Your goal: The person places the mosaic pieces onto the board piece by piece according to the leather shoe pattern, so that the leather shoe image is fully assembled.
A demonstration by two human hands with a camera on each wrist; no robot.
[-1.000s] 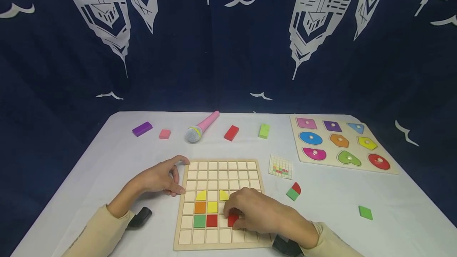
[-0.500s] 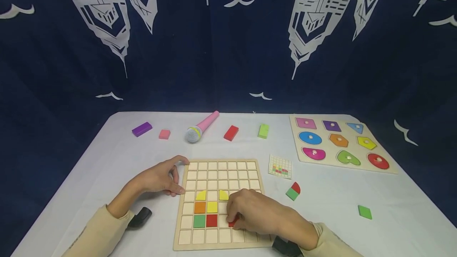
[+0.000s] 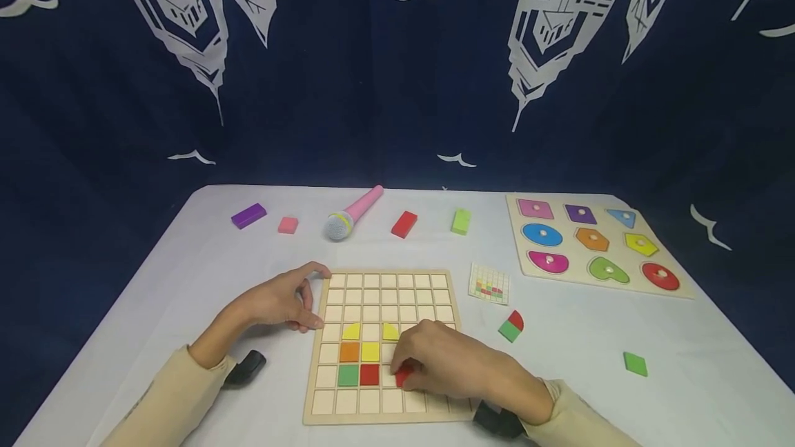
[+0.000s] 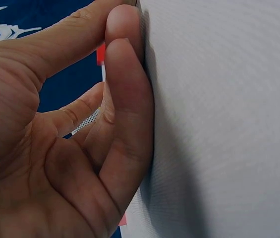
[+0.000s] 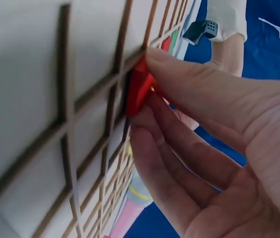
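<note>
Along the far edge of the desk [image 3: 559, 343] I see four blocks [image 3: 248, 216] and one mic [image 3: 357, 210], with a puzzle [image 3: 578, 271] of nine shapes [image 3: 592, 239] in the far right corner. One card [image 3: 489, 283] lies just beside the board [image 3: 388, 295]; toward the desk's right edge are three loose tiles [image 3: 510, 331], two touching. Six set tiles [image 3: 369, 375] show; the right hand [image 3: 447, 357] blocks other cells, its fingers pinching a tilted red tile [image 5: 139, 87] near the board's near edge. The left hand [image 3: 276, 299] touches the left edge, thumb and forefinger wide apart.
</note>
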